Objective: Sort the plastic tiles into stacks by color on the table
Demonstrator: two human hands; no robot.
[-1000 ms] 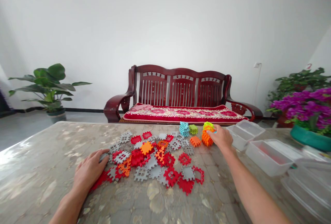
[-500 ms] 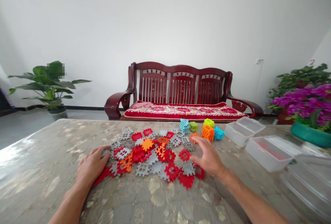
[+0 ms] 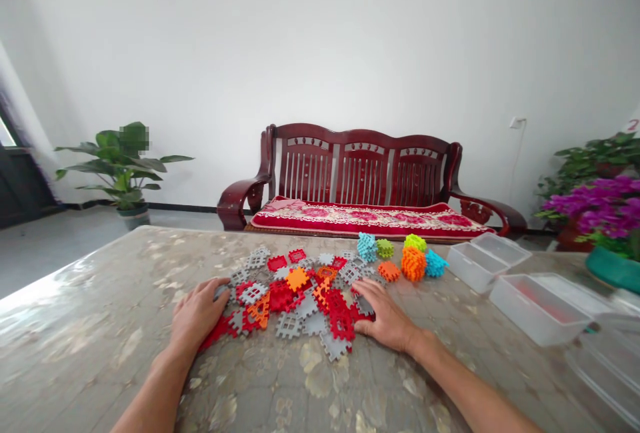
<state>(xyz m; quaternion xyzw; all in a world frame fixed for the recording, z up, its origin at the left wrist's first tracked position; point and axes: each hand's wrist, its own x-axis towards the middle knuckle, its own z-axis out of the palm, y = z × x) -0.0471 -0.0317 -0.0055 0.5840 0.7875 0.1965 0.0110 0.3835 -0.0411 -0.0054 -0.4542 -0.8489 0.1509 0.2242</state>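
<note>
Tiles point(image 3: 297, 279) lie heaped between my left hand point(image 3: 197, 314), whose grip I can't tell, and right hand point(image 3: 389, 318), fingers spread wide.

L hand point(image 3: 200, 313) palm-down, fingers together & slightly bent, pointing fwd/inward. R hand point(image 3: 385, 316) also low, fingers fwd & to the L, thumb spread apart. Hands well apart, level w/ e/o. L forearm point(image 3: 163, 380) & R forearm point(image 3: 460, 376) bare, converging fwd.
</note>
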